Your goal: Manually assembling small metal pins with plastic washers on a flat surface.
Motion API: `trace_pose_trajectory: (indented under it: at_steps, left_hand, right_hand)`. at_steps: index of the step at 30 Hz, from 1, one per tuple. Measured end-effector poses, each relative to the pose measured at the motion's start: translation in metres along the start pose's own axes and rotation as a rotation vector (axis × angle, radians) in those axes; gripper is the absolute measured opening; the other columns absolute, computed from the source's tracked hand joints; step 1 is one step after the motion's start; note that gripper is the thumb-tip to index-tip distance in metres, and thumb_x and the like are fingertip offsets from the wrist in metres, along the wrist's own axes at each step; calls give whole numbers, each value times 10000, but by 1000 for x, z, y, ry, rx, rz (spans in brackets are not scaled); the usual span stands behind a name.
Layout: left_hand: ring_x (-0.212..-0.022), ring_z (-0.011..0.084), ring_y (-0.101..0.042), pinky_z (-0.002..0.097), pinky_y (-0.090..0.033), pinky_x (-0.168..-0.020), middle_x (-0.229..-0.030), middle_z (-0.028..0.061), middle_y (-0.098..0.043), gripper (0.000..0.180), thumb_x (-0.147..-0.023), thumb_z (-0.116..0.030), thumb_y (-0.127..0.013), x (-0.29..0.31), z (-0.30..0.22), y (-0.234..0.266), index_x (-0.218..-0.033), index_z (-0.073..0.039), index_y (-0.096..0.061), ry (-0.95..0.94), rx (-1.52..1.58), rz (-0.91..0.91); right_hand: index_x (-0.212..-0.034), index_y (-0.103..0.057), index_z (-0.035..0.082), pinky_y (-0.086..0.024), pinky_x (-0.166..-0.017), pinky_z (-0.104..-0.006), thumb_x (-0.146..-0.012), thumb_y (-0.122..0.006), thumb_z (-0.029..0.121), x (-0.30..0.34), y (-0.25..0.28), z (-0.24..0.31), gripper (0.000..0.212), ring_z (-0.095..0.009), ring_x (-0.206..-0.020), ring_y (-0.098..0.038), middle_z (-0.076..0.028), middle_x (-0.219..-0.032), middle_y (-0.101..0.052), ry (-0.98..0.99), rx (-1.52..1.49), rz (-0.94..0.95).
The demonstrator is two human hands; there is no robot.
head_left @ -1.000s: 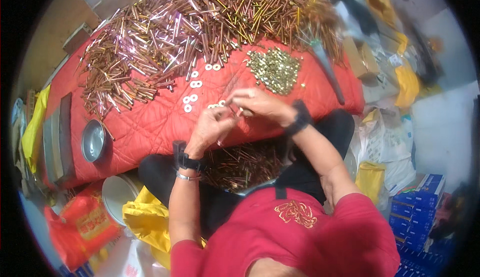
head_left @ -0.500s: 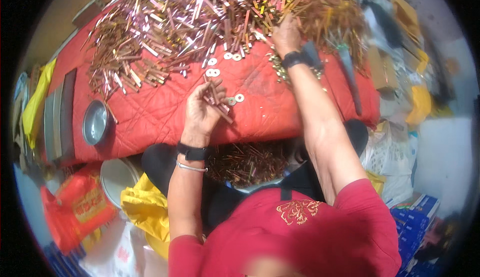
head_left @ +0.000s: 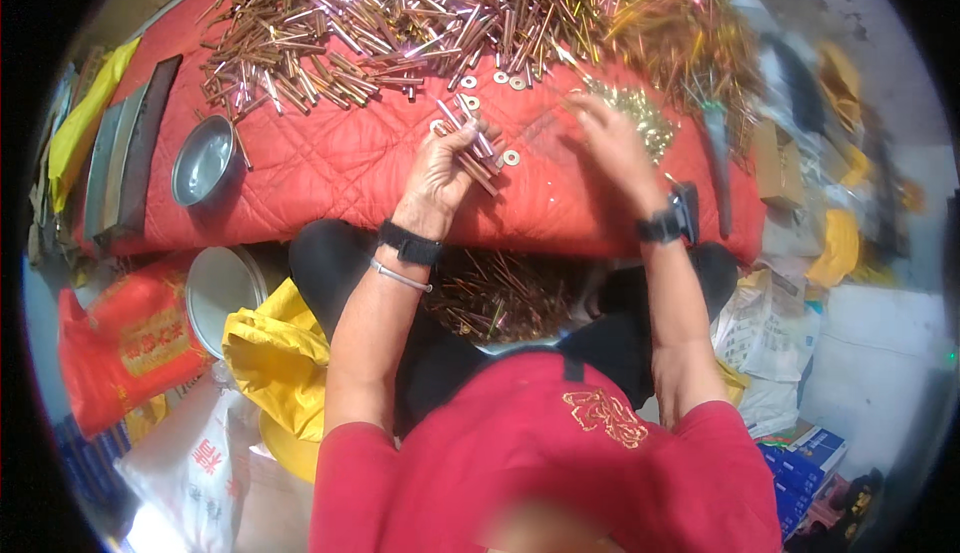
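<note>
My left hand [head_left: 440, 168] is closed around a few thin copper-coloured tubes [head_left: 478, 175], which stick out past the fingers at a slant. Over the red quilted cloth [head_left: 320, 178], my right hand [head_left: 618, 148] hangs just left of a heap of small brass-coloured pieces [head_left: 645, 118]. Motion blurs its fingers, so whether they hold anything cannot be made out. Several flat ring washers [head_left: 511, 158] lie on the cloth near my left hand. A large pile of copper-coloured tubes [head_left: 400, 28] spreads along the far side.
A metal bowl [head_left: 203, 161] rests at the left of the cloth, beside dark long bars [head_left: 135, 153]. A dark blade-like tool [head_left: 718, 168] lies at the right edge. More tubes [head_left: 500, 293] sit below, between my knees. Yellow cloth [head_left: 275, 353] and bags crowd the lower left.
My right hand has drawn back from the tube pile toward me. My left hand, still holding tubes, has shifted slightly right and away from me in the picture.
</note>
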State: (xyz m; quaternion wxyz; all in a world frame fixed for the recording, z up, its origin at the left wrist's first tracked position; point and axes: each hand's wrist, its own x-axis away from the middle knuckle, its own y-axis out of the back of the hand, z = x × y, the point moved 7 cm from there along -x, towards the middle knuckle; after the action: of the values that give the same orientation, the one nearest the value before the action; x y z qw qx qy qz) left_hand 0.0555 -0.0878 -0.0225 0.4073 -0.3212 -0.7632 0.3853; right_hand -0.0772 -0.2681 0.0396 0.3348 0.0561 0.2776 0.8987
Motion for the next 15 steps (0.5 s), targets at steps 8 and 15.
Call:
trace_pose_trajectory:
  at_steps: [8, 15]
  left_hand:
    - [-1010, 287, -637, 390, -562, -806, -1071, 163, -649, 284, -888, -65, -588, -5, -13, 14, -1140, 62, -556, -122, -26, -34]
    - [-896, 266, -667, 395, -588, -750, -984, 151, -662, 216, -866, -21, -603, -1, -22, 14, -1070, 45, -571, -196, -36, -13]
  right_hand:
    - [-977, -672, 120, -510, -656, -407, -875, -593, 208, 55, -50, 62, 157, -315, -764, -645, -124, -835, -663, 409, 418, 95]
    - [-896, -681, 102, -514, -628, -435, -821, -583, 160, 43, -68, 67, 137, -337, -743, -650, -146, -776, -661, 405, 730, 253]
